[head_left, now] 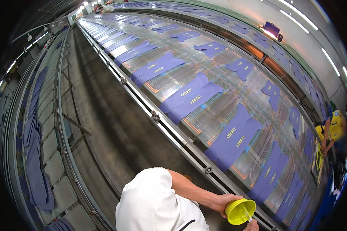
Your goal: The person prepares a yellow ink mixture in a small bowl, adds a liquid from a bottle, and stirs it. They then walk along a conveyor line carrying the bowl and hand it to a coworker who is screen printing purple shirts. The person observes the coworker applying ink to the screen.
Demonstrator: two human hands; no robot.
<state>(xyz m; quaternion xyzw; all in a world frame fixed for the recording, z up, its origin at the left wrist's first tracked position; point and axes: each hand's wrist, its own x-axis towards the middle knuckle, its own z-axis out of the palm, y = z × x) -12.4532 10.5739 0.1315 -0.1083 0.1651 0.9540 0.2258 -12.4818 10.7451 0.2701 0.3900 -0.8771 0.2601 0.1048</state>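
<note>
Near the lower edge, my left hand (pixel 223 203) grips the side of a small yellow tub (pixel 230 214), which is tilted so its mouth faces me. Yellow coating covers the inside of the tub. My right hand (pixel 252 226) is mostly cut off by the frame's bottom edge. Its fingers close on a thin pale stick (pixel 248 216) that reaches into the tub. Just beyond the tub runs the metal rail (pixel 181 145) of a long printing table, where purple fabric pieces (pixel 235 134) with yellow lettering lie flat in rows.
Round metal knobs (pixel 208 169) stick out along the rail. Left of the aisle floor (pixel 115 127) stands a rack (pixel 59 194) draped with purple fabric (pixel 36 165). At the far right a co-worker in a yellow shirt (pixel 335 125) holds a yellow-edged frame (pixel 318 161) at the table.
</note>
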